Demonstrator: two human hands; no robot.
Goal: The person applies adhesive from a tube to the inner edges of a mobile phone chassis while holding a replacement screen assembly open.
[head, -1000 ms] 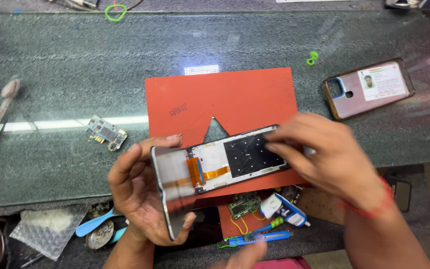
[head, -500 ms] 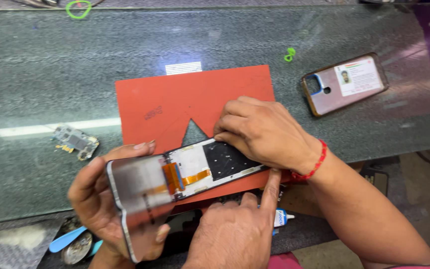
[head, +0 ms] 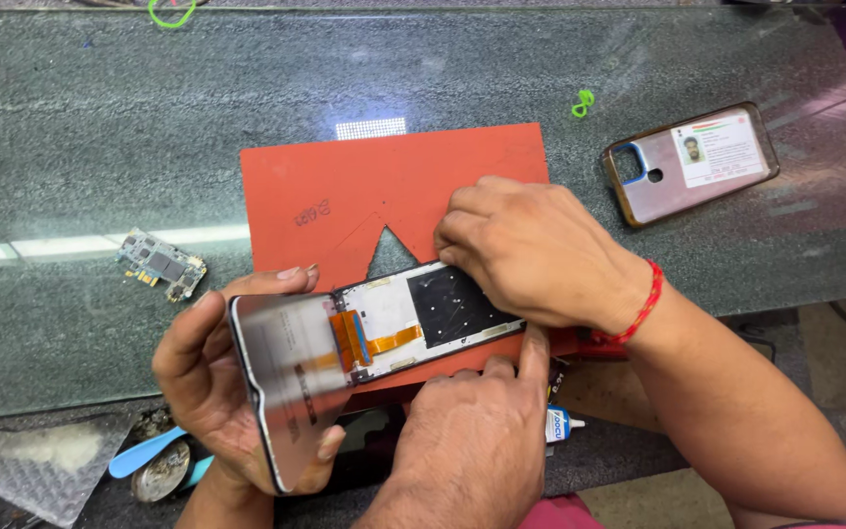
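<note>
Tilting up one detached screen panel (head: 281, 387), the left hand (head: 212, 392) is clasping it by both long edges, its orange ribbon still joined to one phone frame (head: 433, 313) lying on one red mat (head: 384, 181). The right hand (head: 531, 255) is pressing curled fingers on the frame's far edge; whether they are gripping it cannot be told. A third hand (head: 472, 441) is steadying the near edge. Also lying on the glass counter (head: 100, 127) are one circuit board (head: 162, 264), one cased phone (head: 692, 162) and two green loops (head: 583, 102).
</note>
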